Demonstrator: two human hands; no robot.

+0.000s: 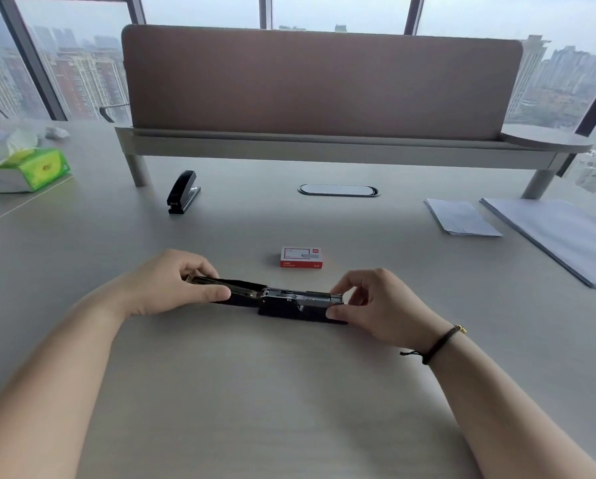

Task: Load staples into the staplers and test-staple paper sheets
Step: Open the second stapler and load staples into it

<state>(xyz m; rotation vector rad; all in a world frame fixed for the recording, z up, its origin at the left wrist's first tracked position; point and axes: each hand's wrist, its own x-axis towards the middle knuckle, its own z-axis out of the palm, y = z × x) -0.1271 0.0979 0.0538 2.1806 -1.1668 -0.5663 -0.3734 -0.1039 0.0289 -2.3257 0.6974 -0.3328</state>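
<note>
A black stapler (282,300) lies flat on the desk in front of me, swung fully open so its metal staple channel faces up. My left hand (172,283) grips the opened lid end on the left. My right hand (376,305) pinches the front end of the base and channel on the right. A red and white staple box (301,257) sits closed just behind the stapler. A second black stapler (183,196), closed, stands further back on the left. Two stacks of white paper lie at the right: a small stack (460,217) and a larger stack (566,236).
A brown divider panel on a raised shelf (324,146) runs across the back of the desk. An oval cable grommet (338,190) sits under it. A green tissue pack (23,167) and a crumpled paper ball (56,133) lie at the far left.
</note>
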